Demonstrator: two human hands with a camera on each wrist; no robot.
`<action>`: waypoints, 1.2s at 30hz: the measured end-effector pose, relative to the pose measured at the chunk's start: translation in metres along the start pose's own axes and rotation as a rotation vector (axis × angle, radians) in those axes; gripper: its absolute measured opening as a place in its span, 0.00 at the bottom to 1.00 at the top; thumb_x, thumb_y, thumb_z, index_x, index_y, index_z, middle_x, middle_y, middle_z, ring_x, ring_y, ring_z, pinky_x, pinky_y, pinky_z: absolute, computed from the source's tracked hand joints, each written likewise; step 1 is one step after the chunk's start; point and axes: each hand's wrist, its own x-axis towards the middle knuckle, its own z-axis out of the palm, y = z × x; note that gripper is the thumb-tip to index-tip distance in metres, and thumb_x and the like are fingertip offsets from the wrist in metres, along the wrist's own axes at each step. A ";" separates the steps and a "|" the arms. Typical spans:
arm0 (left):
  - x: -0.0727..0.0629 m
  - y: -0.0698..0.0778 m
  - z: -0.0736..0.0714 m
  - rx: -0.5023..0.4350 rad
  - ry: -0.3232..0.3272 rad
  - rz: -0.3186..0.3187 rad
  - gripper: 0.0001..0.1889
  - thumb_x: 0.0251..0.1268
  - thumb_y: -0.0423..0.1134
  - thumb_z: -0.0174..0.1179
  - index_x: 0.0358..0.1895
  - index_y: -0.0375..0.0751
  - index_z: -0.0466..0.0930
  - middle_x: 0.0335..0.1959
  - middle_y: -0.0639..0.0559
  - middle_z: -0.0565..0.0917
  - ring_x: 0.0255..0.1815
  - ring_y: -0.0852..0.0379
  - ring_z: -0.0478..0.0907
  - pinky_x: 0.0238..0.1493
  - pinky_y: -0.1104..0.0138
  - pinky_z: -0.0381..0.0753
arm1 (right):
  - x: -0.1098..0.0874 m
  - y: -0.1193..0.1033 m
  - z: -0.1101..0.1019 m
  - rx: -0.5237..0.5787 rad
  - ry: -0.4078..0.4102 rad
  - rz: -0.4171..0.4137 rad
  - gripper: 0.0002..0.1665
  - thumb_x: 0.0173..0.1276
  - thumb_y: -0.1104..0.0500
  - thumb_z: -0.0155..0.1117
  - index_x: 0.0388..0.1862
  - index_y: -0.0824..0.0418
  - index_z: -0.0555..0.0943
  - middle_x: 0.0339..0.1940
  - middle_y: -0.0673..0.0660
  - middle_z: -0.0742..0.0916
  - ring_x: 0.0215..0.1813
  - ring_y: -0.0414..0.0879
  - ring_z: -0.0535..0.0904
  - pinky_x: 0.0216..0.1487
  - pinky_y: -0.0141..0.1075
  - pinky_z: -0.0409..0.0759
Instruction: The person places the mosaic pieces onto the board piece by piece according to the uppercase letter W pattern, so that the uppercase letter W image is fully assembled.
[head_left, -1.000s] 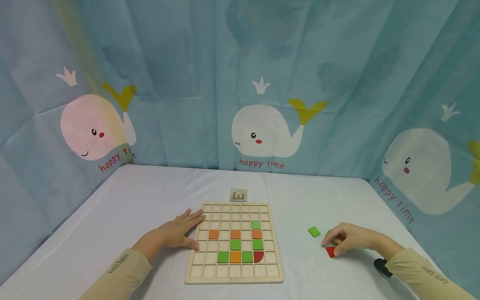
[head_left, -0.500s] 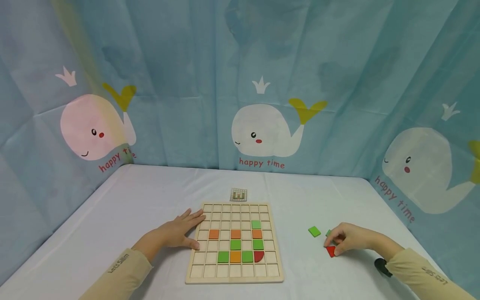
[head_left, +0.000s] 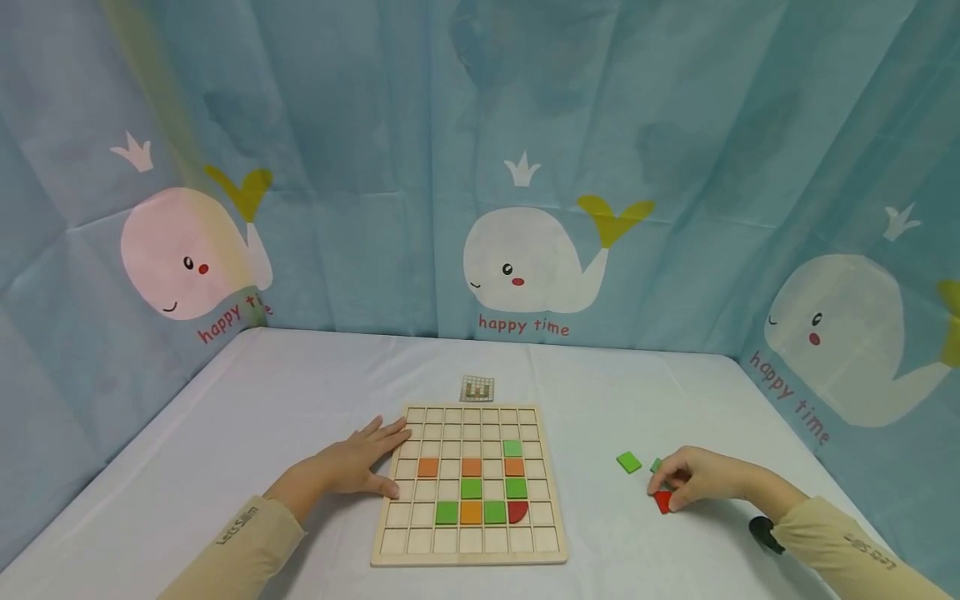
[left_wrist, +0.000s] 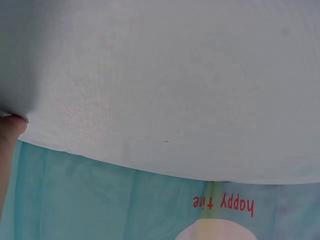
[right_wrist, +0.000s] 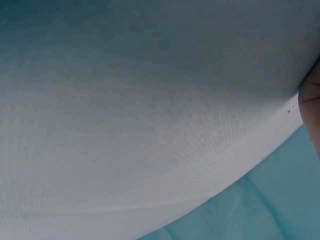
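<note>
My left hand [head_left: 358,463] rests on the left edge of the wooden grid board [head_left: 453,558], fingers spread, thumb on the lower frame. On the board sit green tiles [head_left: 471,488], orange tiles [head_left: 471,467] and a red quarter-round tile [head_left: 517,512]. Over to the right, my right hand [head_left: 696,480] pinches a small red tile [head_left: 663,502] between thumb and fingertips, low at the tabletop. Partly hidden behind its fingers is a green tile [head_left: 656,466]. The wrist views show mostly white cloth, with only part of the left hand [left_wrist: 11,131] and the right hand [right_wrist: 311,102] at their edges.
A bright green tile [head_left: 628,462] lies between the board and my right hand. Behind the board is a small pattern card [head_left: 477,388]. A black object [head_left: 765,533] lies beside the right sleeve. A blue whale-print curtain [head_left: 375,267] encloses the white table [head_left: 300,367].
My right fingers have shifted slightly to the right, and the red tile has turned and moved a little with them. My left hand and the board have stayed in place.
</note>
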 end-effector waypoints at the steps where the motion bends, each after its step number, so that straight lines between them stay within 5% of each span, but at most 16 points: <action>1: 0.000 0.000 0.000 0.000 -0.001 -0.001 0.50 0.53 0.61 0.67 0.75 0.39 0.57 0.78 0.43 0.52 0.76 0.32 0.42 0.67 0.34 0.50 | 0.000 0.000 0.000 -0.002 0.001 0.003 0.12 0.57 0.67 0.71 0.40 0.68 0.85 0.20 0.53 0.72 0.27 0.32 0.66 0.24 0.29 0.64; 11: -0.001 0.001 -0.001 -0.001 -0.002 -0.009 0.50 0.53 0.61 0.66 0.75 0.39 0.57 0.78 0.43 0.52 0.76 0.32 0.42 0.66 0.33 0.51 | 0.000 -0.005 0.000 0.020 0.001 0.042 0.10 0.56 0.67 0.70 0.37 0.68 0.81 0.21 0.43 0.71 0.27 0.32 0.67 0.27 0.28 0.66; 21: -0.001 0.002 -0.001 -0.003 -0.004 -0.010 0.50 0.53 0.62 0.67 0.75 0.39 0.57 0.78 0.43 0.52 0.76 0.33 0.42 0.66 0.34 0.51 | 0.002 -0.008 -0.001 0.016 0.035 0.147 0.09 0.59 0.65 0.68 0.28 0.67 0.76 0.21 0.44 0.74 0.25 0.34 0.68 0.26 0.28 0.66; 36: -0.001 0.003 -0.001 0.008 -0.006 -0.020 0.50 0.52 0.62 0.67 0.75 0.39 0.58 0.77 0.43 0.53 0.76 0.32 0.42 0.66 0.34 0.51 | 0.021 -0.036 0.003 0.270 0.189 0.291 0.09 0.68 0.63 0.63 0.34 0.70 0.78 0.30 0.54 0.83 0.31 0.44 0.78 0.34 0.33 0.78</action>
